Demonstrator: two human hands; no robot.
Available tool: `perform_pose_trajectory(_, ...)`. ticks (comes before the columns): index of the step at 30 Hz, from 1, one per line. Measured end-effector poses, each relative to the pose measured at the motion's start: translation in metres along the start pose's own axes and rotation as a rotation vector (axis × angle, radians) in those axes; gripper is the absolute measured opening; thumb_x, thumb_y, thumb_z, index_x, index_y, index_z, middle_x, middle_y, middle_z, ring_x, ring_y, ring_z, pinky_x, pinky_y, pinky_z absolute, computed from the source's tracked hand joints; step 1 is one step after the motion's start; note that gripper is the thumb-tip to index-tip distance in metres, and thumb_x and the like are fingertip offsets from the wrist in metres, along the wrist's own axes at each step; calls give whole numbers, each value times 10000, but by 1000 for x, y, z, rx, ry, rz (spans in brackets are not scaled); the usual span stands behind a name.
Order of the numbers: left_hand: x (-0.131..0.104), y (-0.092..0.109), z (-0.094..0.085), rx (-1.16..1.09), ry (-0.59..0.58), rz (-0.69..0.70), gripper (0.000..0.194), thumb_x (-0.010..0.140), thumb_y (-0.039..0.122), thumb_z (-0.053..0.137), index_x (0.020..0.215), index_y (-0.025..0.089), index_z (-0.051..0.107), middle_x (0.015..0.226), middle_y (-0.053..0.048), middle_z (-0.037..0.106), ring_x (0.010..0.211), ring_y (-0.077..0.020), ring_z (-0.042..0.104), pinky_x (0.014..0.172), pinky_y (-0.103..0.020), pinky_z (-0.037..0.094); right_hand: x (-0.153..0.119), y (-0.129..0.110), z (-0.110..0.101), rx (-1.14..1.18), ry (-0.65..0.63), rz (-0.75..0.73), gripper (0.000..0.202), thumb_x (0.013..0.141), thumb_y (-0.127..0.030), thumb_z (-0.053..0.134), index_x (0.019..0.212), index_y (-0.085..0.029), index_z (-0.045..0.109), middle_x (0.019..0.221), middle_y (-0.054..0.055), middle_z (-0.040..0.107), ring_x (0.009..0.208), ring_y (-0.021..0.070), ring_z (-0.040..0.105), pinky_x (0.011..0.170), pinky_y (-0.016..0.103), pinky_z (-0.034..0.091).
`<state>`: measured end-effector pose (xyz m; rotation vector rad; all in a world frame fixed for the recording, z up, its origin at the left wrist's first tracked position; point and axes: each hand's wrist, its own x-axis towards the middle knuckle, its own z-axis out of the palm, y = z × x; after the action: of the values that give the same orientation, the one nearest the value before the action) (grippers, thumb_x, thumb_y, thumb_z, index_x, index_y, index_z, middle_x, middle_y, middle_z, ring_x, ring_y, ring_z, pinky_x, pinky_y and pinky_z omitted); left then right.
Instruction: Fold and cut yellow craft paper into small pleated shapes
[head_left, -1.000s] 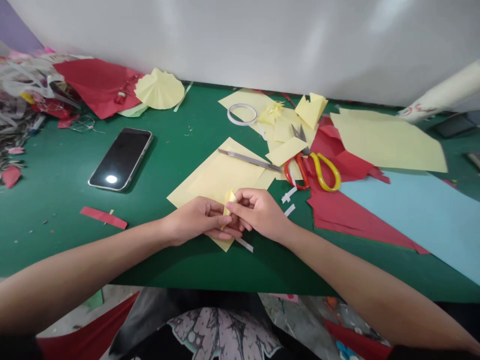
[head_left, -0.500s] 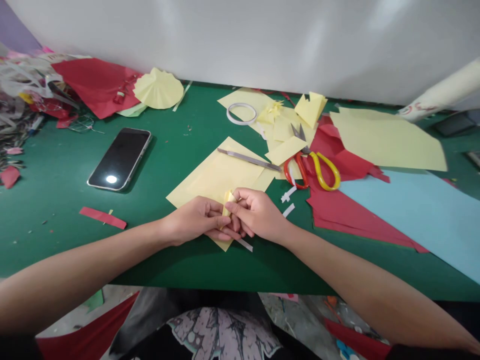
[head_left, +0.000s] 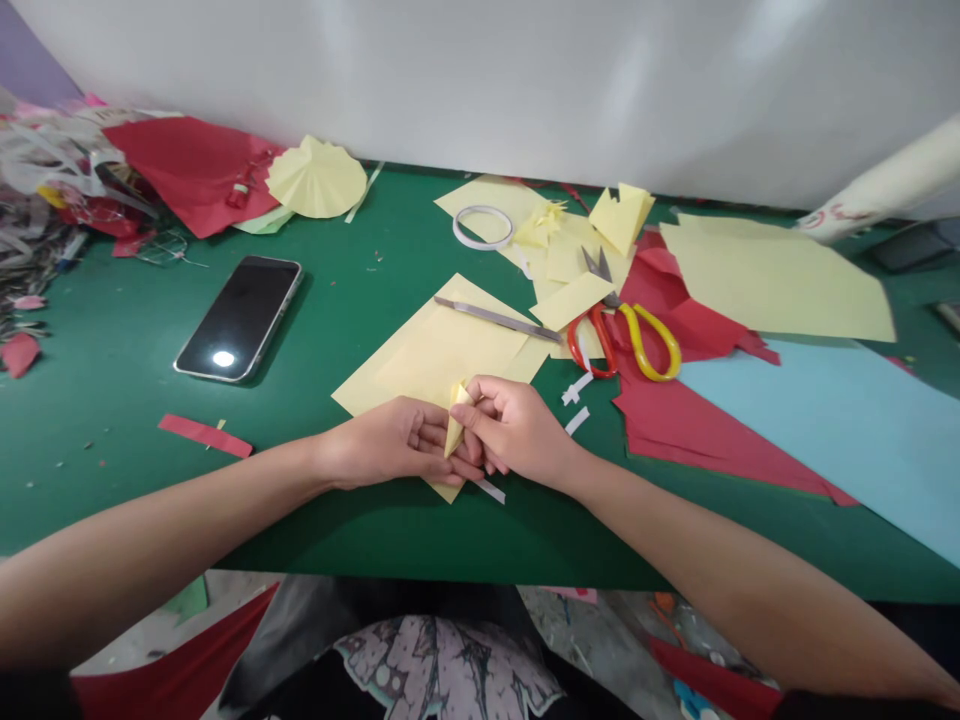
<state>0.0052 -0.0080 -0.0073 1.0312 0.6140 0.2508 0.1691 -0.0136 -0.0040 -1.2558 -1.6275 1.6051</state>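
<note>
Directions taken from the paper cone (head_left: 454,430), held just above the near part of the yellow sheet (head_left: 420,360). Right hand (head_left: 517,425): fingers closed, thumb and fingertips pinching cone. Left hand (head_left: 394,440): palm partly up, fingers loosely extended and slightly curled behind cone, no grip. The 2 hands cover part of the sheet; 1 metal tool (head_left: 495,318) lies across its far right side. Scissors (head_left: 657,372) at 2 o'clock, over paper scraps. Tape ring (head_left: 458,232), 12 o'clock. Phone (head_left: 240,318), 10 o'clock. Red strip (head_left: 202,434), 9 o'clock. Blue sheet (head_left: 832,420), 3 o'clock.
</note>
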Motion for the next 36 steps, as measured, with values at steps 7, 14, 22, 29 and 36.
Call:
perform_pose_trajectory(7, -1, 2, 1, -42, 17, -19, 199, 723, 197, 579, 905, 115, 582, 925, -83, 642, 912, -185, 591, 844, -338, 454, -1, 0, 1, -25, 2, -12, 198, 790, -311, 466, 657, -175, 412, 416, -73, 481, 272, 27, 393, 270, 132, 326)
perform_pose_trajectory(14, 1, 0, 7, -38, 125, -61, 194, 777, 229, 515, 896, 82, 560, 851, -94, 654, 865, -183, 609, 775, -324, 495, -2, -1, 3, -68, 19, -21, 210, 785, -325, 473, 651, -174, 414, 408, -73, 474, 272, 28, 395, 277, 133, 323)
perform_pose_trajectory(22, 1, 1, 7, -29, 133, -50, 177, 782, 232, 509, 848, 76, 563, 845, -94, 652, 828, -179, 621, 735, -303, 516, -1, -2, 2, -47, 65, -40, 177, 794, -319, 461, 693, -185, 406, 390, -90, 444, 272, 32, 369, 295, 148, 313)
perform_pose_trajectory(29, 1, 0, 8, 37, 129, -54, 181, 788, 244, 503, 821, 76, 560, 825, -90, 648, 815, -184, 625, 711, -302, 524, -3, -3, 5, -156, 170, -94, 253, 754, -370, 510, 618, -172, 433, 405, -65, 458, 341, 41, 410, 382, 178, 345)
perform_pose_trajectory(36, 0, -4, 7, 71, 101, -48, 186, 791, 249, 494, 850, 86, 561, 859, -93, 642, 832, -183, 619, 715, -305, 520, -3, -2, 6, -211, 226, -85, 262, 725, -379, 544, 606, -177, 428, 421, -52, 479, 359, 51, 428, 399, 192, 347)
